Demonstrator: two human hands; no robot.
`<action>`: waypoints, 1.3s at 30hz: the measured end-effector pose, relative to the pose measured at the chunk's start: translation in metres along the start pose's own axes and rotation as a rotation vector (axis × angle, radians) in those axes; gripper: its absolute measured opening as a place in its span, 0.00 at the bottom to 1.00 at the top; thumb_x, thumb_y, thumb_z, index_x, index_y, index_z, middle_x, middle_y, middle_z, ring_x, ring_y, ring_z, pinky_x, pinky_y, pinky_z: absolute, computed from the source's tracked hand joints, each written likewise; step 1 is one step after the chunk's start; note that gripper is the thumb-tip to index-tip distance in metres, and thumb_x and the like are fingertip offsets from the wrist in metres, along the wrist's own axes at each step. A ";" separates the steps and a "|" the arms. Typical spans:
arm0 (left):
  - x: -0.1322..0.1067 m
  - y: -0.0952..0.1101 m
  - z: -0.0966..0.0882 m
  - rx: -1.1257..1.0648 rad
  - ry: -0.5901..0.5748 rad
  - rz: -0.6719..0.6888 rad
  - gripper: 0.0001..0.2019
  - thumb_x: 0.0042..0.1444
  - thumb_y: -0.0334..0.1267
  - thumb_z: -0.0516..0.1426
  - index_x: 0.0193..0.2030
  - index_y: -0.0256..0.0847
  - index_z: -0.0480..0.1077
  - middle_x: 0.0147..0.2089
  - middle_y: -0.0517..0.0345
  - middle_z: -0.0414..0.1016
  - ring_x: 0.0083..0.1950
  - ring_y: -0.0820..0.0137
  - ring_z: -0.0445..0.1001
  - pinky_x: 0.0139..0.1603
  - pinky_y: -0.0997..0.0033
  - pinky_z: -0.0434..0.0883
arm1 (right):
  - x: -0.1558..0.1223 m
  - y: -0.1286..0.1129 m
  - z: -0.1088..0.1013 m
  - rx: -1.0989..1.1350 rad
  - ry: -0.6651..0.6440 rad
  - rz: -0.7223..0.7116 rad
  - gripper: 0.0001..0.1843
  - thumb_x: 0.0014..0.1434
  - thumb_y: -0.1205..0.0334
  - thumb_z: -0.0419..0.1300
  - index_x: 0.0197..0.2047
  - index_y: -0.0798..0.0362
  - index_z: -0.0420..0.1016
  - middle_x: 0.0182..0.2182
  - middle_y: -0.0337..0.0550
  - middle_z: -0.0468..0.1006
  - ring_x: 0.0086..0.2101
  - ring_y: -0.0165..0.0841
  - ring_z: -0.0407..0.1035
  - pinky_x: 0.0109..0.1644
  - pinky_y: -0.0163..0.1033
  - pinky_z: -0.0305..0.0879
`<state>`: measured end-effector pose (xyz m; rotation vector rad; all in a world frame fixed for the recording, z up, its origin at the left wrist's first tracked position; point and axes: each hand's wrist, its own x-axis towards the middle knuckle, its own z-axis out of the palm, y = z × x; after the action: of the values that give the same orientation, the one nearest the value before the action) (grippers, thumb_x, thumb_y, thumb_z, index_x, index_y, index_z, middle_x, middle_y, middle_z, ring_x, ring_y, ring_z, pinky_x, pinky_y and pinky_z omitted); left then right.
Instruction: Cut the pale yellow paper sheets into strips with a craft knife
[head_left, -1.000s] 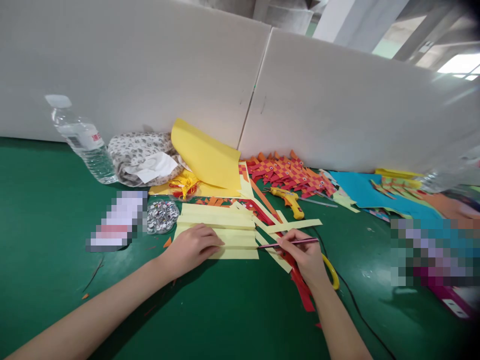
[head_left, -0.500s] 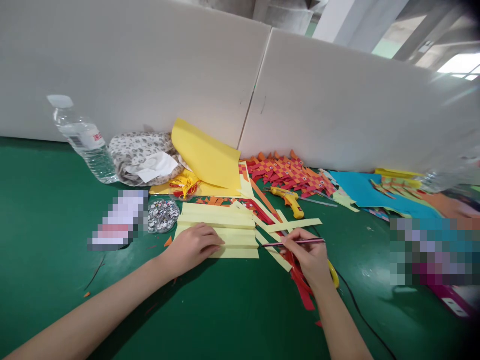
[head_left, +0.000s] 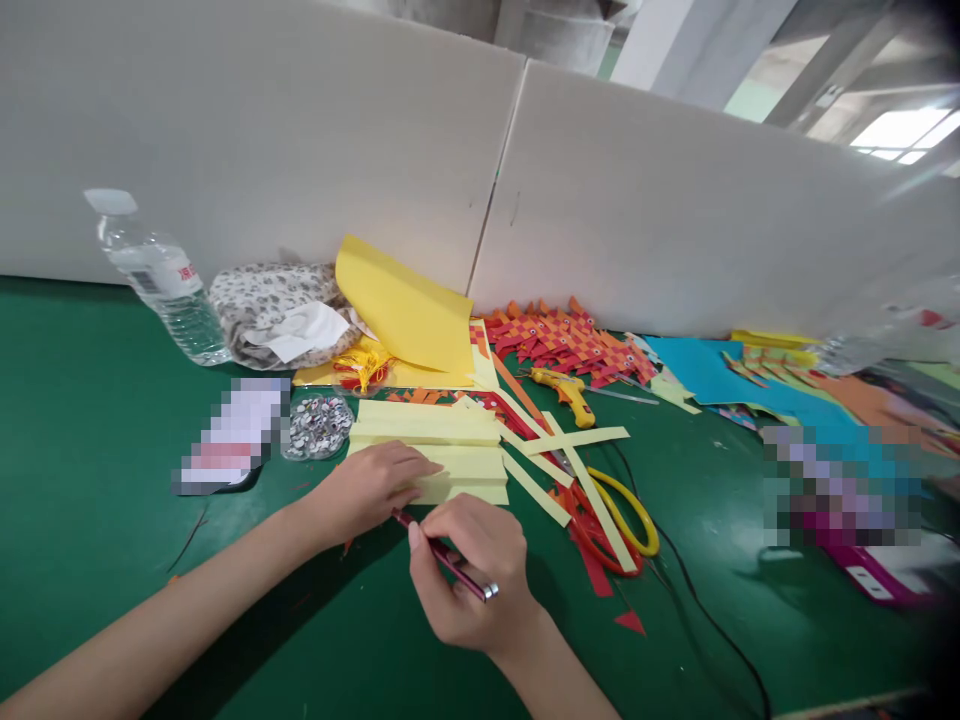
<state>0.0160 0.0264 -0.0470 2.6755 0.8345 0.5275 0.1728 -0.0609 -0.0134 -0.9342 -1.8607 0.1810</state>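
Water bottle (head_left: 166,285), clear and white-capped, stands left of the frame's centre line before a pale partition (head_left: 247,130), on a green counter (head_left: 82,520). Below and right of it lies a phone (head_left: 244,425), its screen blurred out, then a grey-spotted cloth bundle (head_left: 259,295) higher up and a clear bag of googly eyes (head_left: 317,427) beneath. A yellow tassel (head_left: 369,366) rests by a large yellow sheet (head_left: 405,315). The left hand (head_left: 371,490) lies on the lower left of the pleated pale yellow paper (head_left: 427,425) at mid-frame, its grip loosely extended and pressing down, not wrapped around anything. Just right of it, the right hand (head_left: 476,565) has its grip closed in a pinch on a maroon pencil (head_left: 454,567), whose tip sits beside the left fingers at the paper's lower edge. Further right come a heap of checkered paper fish (head_left: 566,345), a yellow glue gun (head_left: 562,390), crossed pale strips (head_left: 583,438) over scissors (head_left: 646,520), blue sheets (head_left: 697,372) and, lower right, a magenta-edged power strip (head_left: 855,562).
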 end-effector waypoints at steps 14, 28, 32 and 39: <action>-0.042 -0.017 -0.018 -0.042 -0.004 -0.131 0.09 0.63 0.35 0.52 0.45 0.43 0.72 0.41 0.55 0.74 0.42 0.66 0.72 0.41 0.70 0.70 | 0.021 0.038 -0.032 0.181 -0.037 0.482 0.13 0.56 0.62 0.59 0.21 0.51 0.67 0.17 0.36 0.69 0.20 0.30 0.64 0.25 0.35 0.60; -0.042 -0.017 -0.003 -0.093 0.068 -0.121 0.09 0.64 0.35 0.51 0.45 0.41 0.72 0.41 0.53 0.74 0.44 0.66 0.71 0.42 0.70 0.69 | 0.008 0.056 -0.014 0.303 -0.188 0.676 0.10 0.54 0.59 0.63 0.24 0.53 0.71 0.21 0.39 0.74 0.24 0.33 0.70 0.28 0.35 0.66; -0.042 -0.016 -0.004 -0.098 0.062 -0.121 0.10 0.65 0.35 0.50 0.47 0.42 0.72 0.43 0.53 0.74 0.45 0.66 0.71 0.43 0.69 0.70 | 0.003 0.070 -0.033 0.272 -0.151 0.711 0.12 0.54 0.56 0.63 0.24 0.53 0.71 0.20 0.39 0.73 0.23 0.33 0.69 0.28 0.36 0.65; -0.042 -0.016 -0.003 -0.100 0.089 -0.097 0.11 0.65 0.37 0.50 0.47 0.42 0.72 0.42 0.52 0.74 0.45 0.67 0.72 0.43 0.70 0.70 | -0.007 0.090 -0.070 0.165 -0.108 0.743 0.14 0.53 0.52 0.64 0.24 0.53 0.72 0.20 0.40 0.75 0.24 0.34 0.69 0.27 0.36 0.62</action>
<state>-0.0254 0.0144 -0.0609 2.5228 0.9311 0.6506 0.2793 -0.0226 -0.0300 -1.4810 -1.4835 0.8333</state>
